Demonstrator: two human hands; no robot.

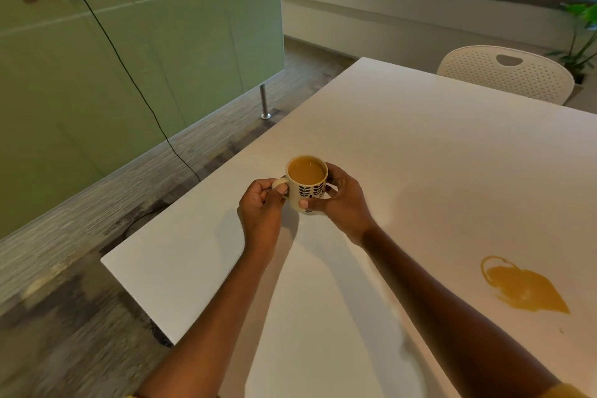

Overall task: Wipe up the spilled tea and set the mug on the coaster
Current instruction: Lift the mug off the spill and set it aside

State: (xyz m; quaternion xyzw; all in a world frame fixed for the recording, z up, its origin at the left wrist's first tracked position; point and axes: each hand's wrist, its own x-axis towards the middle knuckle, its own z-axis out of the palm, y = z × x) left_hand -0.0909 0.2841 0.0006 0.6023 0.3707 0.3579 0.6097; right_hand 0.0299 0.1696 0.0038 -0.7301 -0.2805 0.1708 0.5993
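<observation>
A cream mug (307, 186) with a dark leaf pattern, full of milky tea, is held over the white table (420, 145). My left hand (263, 207) grips its handle. My right hand (342, 200) wraps the mug's right side and base. Whether the mug rests on the table or hangs just above it, I cannot tell. A puddle of spilled tea (523, 287) with a ring mark lies on the table to the right, well apart from the mug. No coaster or cloth is in view.
A white perforated chair (507, 74) stands at the table's far side. A green partition (129, 58) with sockets and a black cable (135, 84) lies to the left. A potted plant (581, 42) stands by the window. The table's left edge is close to my left hand.
</observation>
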